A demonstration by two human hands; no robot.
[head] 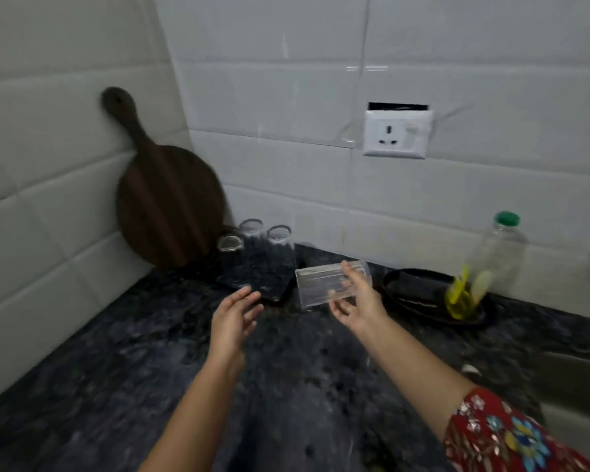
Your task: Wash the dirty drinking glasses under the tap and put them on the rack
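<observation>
My right hand (355,301) holds a clear drinking glass (321,284) on its side above the dark counter, its mouth pointing left. My left hand (234,318) is open just left of it, fingers spread, touching nothing. Three clear glasses stand upside down on a dark rack (269,289) near the corner: a short glass (230,248), a tall glass (252,243) and a third glass (281,250). No tap shows in view.
A dark round wooden board (167,206) leans in the tiled corner. A black dish (419,294) holds a bottle (487,264) with yellow liquid at the right. A wall socket (397,134) sits above. The sink edge (573,379) is at the far right.
</observation>
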